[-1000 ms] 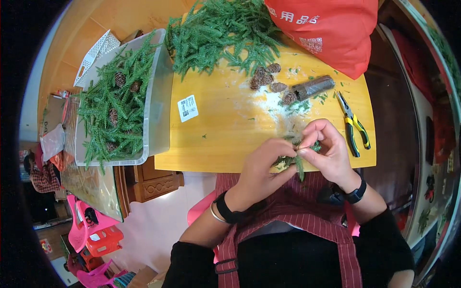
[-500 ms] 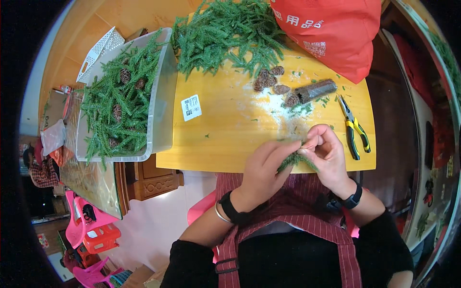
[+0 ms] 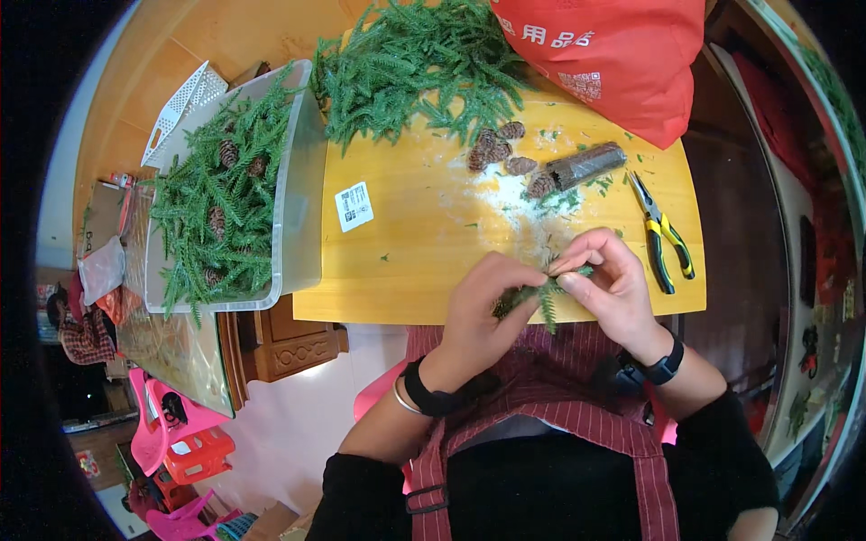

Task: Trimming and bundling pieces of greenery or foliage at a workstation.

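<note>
Over the table's near edge, my left hand (image 3: 484, 302) and my right hand (image 3: 612, 287) meet, fingertips pinched close together. Between them is a green artificial pine sprig (image 3: 548, 307), partly covered by the fingers. My left hand is closed round its darker end, and my right thumb and forefinger pinch its top. Beyond the hands lie several loose pine cones (image 3: 488, 151) and a dark, wrapped roll (image 3: 585, 166) with a cone at its left end. White powder and green bits are scattered around them. Long-nose pliers (image 3: 661, 234) with yellow-and-black handles lie to the right.
On the left stands a clear plastic bin (image 3: 303, 198) filled with pine sprigs and cones. A heap of pine branches (image 3: 410, 77) covers the table's far side, beside a red bag (image 3: 613, 68). A white label (image 3: 354, 206) lies on the yellow table (image 3: 397, 284).
Both hands have shifted slightly left and turned the sprig, so a tip now hangs down between them. The whole view has also moved a little.
</note>
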Demonstrator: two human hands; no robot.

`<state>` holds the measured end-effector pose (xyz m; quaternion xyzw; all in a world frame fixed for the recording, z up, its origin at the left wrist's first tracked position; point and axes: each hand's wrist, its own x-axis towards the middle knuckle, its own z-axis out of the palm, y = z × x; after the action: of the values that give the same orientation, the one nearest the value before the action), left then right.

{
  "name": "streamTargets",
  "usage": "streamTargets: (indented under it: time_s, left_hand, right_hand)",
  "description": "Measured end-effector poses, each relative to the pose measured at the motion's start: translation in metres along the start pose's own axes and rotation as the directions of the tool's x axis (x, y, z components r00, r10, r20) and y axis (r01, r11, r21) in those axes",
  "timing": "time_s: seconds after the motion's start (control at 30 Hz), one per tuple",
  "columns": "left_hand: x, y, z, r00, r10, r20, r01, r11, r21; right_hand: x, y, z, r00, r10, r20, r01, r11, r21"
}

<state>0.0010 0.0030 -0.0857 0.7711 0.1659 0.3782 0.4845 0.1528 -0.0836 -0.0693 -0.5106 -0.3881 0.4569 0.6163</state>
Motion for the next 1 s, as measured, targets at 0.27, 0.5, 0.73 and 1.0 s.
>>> streamTargets:
  time_s: [0.27,0.5,0.73,1.0]
  left_hand:
    - [-0.0044,-0.0084,-0.0003,0.998,-0.063,0.031,0.066,0.989,-0.129]
    - [-0.006,-0.0093,0.0019,0.993,-0.117,0.022,0.119,0.975,-0.188]
    - [-0.0079,-0.0062,0.0018,0.982,-0.188,0.029,0.19,0.959,-0.212]
    - [-0.0028,-0.0043,-0.0046,0.976,-0.169,0.135,0.208,0.906,-0.37]
  right_hand:
    - [-0.0013,-0.0058,-0.0003,0.996,-0.068,0.054,0.075,0.986,-0.15]
    - [0.0014,0.0001,-0.0069,0.967,-0.225,0.118,0.251,0.914,-0.318]
    - [0.0026,-0.0046,-0.0055,0.915,-0.346,0.208,0.404,0.782,-0.475]
    - [0.0024,-0.0045,-0.0073,0.991,-0.04,0.128,0.053,0.994,-0.1]
